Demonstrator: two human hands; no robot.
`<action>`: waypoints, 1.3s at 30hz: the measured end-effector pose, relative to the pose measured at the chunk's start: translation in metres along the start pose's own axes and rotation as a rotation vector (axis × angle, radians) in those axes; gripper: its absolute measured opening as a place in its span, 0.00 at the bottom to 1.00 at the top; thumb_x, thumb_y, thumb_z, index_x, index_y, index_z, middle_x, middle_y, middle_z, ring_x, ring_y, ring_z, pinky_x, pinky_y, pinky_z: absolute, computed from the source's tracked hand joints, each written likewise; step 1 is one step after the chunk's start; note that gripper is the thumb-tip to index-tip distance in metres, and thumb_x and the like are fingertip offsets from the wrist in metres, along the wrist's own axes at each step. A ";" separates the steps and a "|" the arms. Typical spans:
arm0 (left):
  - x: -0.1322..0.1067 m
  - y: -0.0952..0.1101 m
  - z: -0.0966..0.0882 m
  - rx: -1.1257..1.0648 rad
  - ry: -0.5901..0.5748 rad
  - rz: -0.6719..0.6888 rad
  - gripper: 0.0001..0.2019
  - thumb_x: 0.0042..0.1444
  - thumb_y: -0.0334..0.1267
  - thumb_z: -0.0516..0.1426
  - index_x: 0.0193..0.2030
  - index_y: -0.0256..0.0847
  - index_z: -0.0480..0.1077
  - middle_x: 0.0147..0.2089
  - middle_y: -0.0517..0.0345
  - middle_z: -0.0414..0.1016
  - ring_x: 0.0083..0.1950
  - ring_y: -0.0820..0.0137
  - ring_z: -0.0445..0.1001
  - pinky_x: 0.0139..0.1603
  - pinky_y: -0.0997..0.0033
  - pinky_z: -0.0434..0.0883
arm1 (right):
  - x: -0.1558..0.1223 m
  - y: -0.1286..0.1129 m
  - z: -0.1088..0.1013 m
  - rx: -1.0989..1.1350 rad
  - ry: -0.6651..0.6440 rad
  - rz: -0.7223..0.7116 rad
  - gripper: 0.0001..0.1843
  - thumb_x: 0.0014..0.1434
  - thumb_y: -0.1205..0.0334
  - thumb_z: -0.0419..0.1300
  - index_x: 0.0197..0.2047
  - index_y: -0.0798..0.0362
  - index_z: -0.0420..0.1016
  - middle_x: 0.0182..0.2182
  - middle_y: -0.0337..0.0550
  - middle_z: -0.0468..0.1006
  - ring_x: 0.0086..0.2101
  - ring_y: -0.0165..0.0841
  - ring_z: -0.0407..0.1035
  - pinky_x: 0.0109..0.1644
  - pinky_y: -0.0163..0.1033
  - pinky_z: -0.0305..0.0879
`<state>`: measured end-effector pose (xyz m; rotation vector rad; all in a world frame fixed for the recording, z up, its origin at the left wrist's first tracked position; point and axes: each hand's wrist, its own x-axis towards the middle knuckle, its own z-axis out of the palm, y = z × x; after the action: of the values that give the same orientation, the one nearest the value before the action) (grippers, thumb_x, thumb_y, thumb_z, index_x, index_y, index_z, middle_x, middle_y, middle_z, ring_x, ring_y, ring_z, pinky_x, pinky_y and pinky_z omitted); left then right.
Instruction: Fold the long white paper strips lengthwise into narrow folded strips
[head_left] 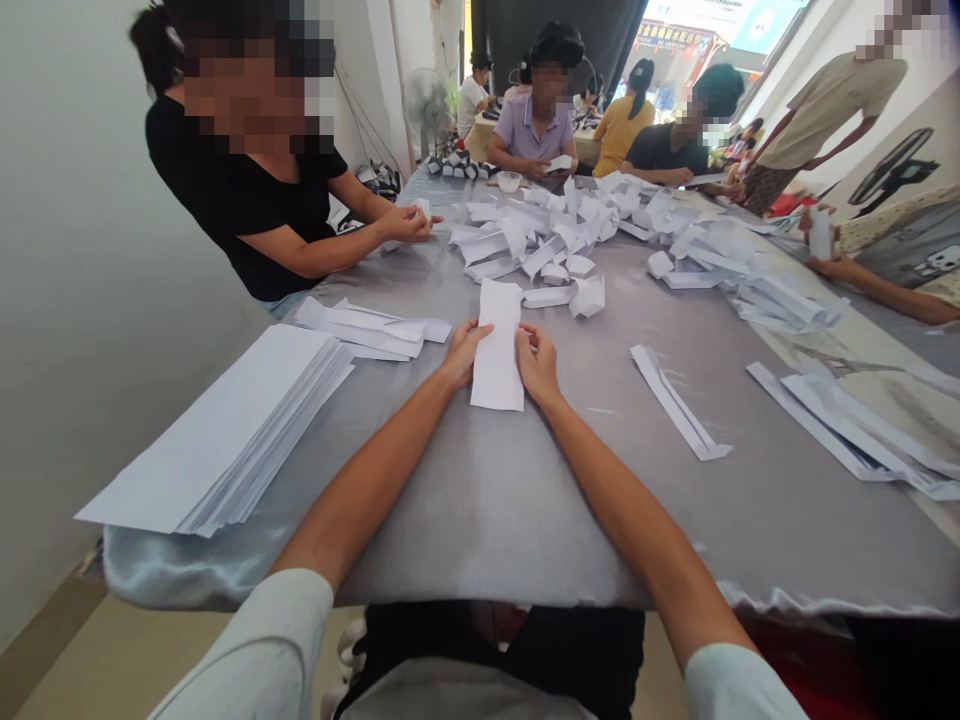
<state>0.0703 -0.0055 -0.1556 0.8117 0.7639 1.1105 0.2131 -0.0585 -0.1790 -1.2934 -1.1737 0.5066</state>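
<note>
A long white paper strip (498, 345) lies on the grey table cloth (525, 500) in front of me, its long side running away from me. My left hand (463, 352) pinches its left edge with curled fingers. My right hand (535, 362) grips the right edge, fingers bent over the paper. Both forearms stretch out from white sleeves at the bottom of the view.
A stack of white sheets (225, 430) sits at my left by the table edge, folded strips (371, 328) beyond it. A folded strip (679, 402) and more strips (855, 430) lie right. A heap of folded paper (570, 240) fills the middle. Several other people sit around.
</note>
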 end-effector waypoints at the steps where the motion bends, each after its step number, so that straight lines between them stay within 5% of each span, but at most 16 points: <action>1: 0.001 0.000 0.000 -0.002 0.004 -0.002 0.19 0.50 0.35 0.72 0.46 0.38 0.72 0.35 0.55 0.82 0.38 0.63 0.82 0.44 0.62 0.79 | 0.001 0.000 0.000 0.035 0.009 0.037 0.28 0.67 0.42 0.60 0.58 0.57 0.76 0.36 0.47 0.81 0.36 0.36 0.74 0.39 0.40 0.70; 5: 0.002 0.000 0.000 0.003 -0.006 0.006 0.19 0.48 0.33 0.71 0.45 0.39 0.71 0.36 0.54 0.83 0.41 0.60 0.83 0.46 0.62 0.80 | 0.004 0.000 0.000 0.135 0.001 0.131 0.34 0.59 0.42 0.67 0.59 0.59 0.74 0.26 0.35 0.73 0.26 0.32 0.66 0.30 0.37 0.64; 8: 0.001 0.000 -0.001 0.022 -0.031 0.005 0.17 0.49 0.33 0.70 0.44 0.38 0.73 0.36 0.53 0.83 0.40 0.60 0.83 0.46 0.61 0.80 | 0.004 -0.002 0.000 0.167 -0.005 0.115 0.29 0.58 0.44 0.68 0.53 0.58 0.76 0.23 0.32 0.69 0.25 0.31 0.65 0.31 0.38 0.65; 16: -0.001 -0.001 0.000 -0.013 -0.118 0.010 0.20 0.54 0.47 0.72 0.43 0.33 0.77 0.37 0.47 0.84 0.40 0.59 0.84 0.47 0.61 0.80 | 0.003 -0.004 -0.001 0.118 0.066 0.122 0.26 0.59 0.53 0.66 0.57 0.52 0.71 0.32 0.34 0.73 0.26 0.29 0.68 0.31 0.36 0.65; 22: 0.003 0.001 -0.001 -0.088 -0.120 -0.133 0.28 0.61 0.62 0.63 0.48 0.35 0.79 0.36 0.46 0.85 0.41 0.54 0.85 0.46 0.59 0.81 | 0.004 0.001 -0.001 0.123 0.081 0.131 0.28 0.59 0.50 0.66 0.58 0.54 0.70 0.34 0.37 0.75 0.28 0.30 0.69 0.32 0.37 0.66; 28: 0.004 -0.003 -0.002 -0.051 -0.137 -0.050 0.21 0.59 0.54 0.66 0.45 0.35 0.79 0.34 0.49 0.84 0.39 0.58 0.84 0.44 0.63 0.79 | 0.004 0.001 -0.001 0.118 0.040 0.133 0.28 0.60 0.47 0.65 0.57 0.56 0.76 0.34 0.40 0.76 0.28 0.30 0.69 0.31 0.36 0.67; 34: 0.008 -0.008 -0.002 0.002 -0.018 0.047 0.13 0.62 0.46 0.66 0.36 0.37 0.75 0.30 0.56 0.80 0.32 0.67 0.79 0.37 0.71 0.75 | 0.002 -0.003 0.000 0.076 0.010 0.116 0.29 0.62 0.47 0.63 0.58 0.59 0.79 0.35 0.43 0.79 0.27 0.30 0.69 0.30 0.35 0.66; 39: 0.008 -0.009 -0.001 0.030 0.015 0.050 0.11 0.59 0.35 0.67 0.46 0.38 0.73 0.30 0.60 0.79 0.29 0.70 0.77 0.35 0.72 0.74 | 0.000 -0.005 0.001 0.029 -0.077 0.025 0.25 0.67 0.47 0.57 0.53 0.58 0.83 0.40 0.48 0.85 0.35 0.36 0.75 0.40 0.39 0.72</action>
<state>0.0756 0.0002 -0.1651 0.8523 0.7781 1.1531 0.2109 -0.0598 -0.1745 -1.2741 -1.2108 0.5943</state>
